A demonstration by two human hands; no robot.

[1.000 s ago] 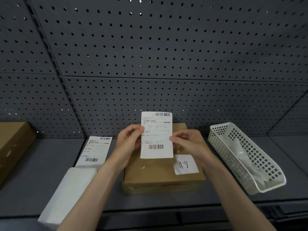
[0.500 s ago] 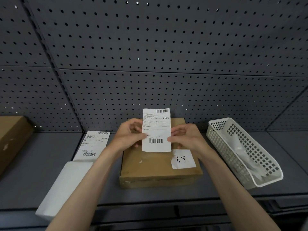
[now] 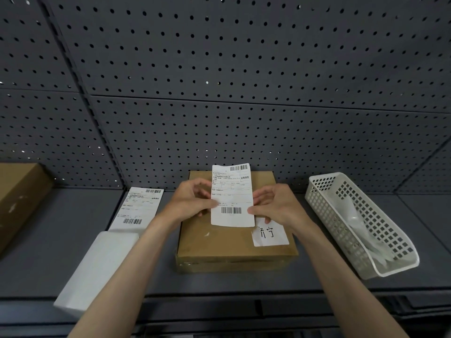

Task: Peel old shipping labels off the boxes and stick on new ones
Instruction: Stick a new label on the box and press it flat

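Observation:
A flat brown cardboard box [image 3: 219, 245] lies on the grey shelf in the middle of the view. A small white sticker with handwriting [image 3: 269, 234] sits on its near right corner. I hold a white shipping label [image 3: 231, 195] with barcodes upright above the box top. My left hand [image 3: 190, 203] pinches its left edge and my right hand [image 3: 275, 206] pinches its right edge. The label's lower edge hangs just over the box top; whether it touches is unclear.
A stack of shipping labels [image 3: 140, 207] lies left of the box, with a white block [image 3: 97, 269] in front of it. A white perforated plastic basket [image 3: 358, 223] holding crumpled backing paper stands at the right. Another brown box [image 3: 17, 198] sits far left. A pegboard wall [image 3: 219, 81] rises behind.
Both hands have lowered the label toward the box top and shifted their grip down its side edges. The view has tilted slightly.

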